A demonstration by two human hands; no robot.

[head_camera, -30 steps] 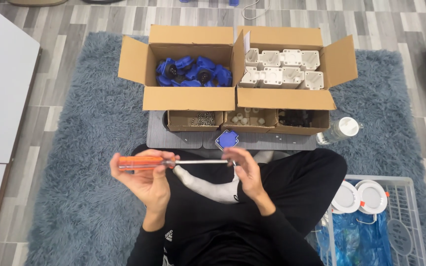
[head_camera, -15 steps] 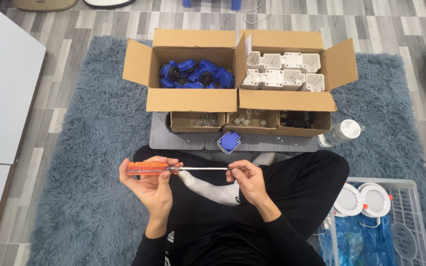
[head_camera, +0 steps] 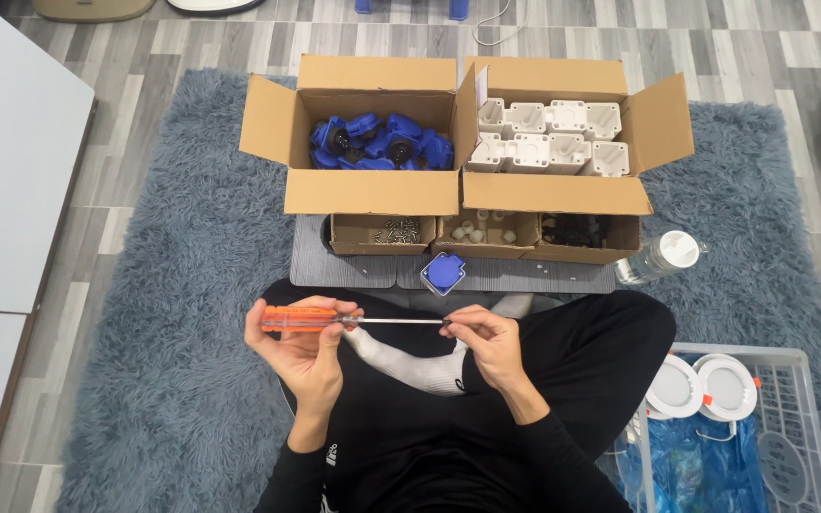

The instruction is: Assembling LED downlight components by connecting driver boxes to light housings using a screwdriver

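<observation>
My left hand (head_camera: 304,347) grips the orange handle of a screwdriver (head_camera: 308,317), held level over my lap with its metal shaft pointing right. At the shaft's tip, the fingertips of my right hand (head_camera: 488,344) pinch together; whether they hold something small is hidden. A blue square part (head_camera: 443,272) lies on the grey board (head_camera: 525,275) just beyond my knees. Behind it stand an open cardboard box of blue parts (head_camera: 378,141) and one of white parts (head_camera: 551,133).
Three small cardboard trays (head_camera: 475,232) with screws and small bits sit on the board. A clear bottle (head_camera: 661,256) lies at right. A white wire basket (head_camera: 783,418) at lower right holds round white lamps and blue bags. A white tabletop (head_camera: 2,161) stands left on the blue-grey rug.
My right hand has slid along the shaft to its tip and the screwdriver has levelled out. The view has shifted slightly down.
</observation>
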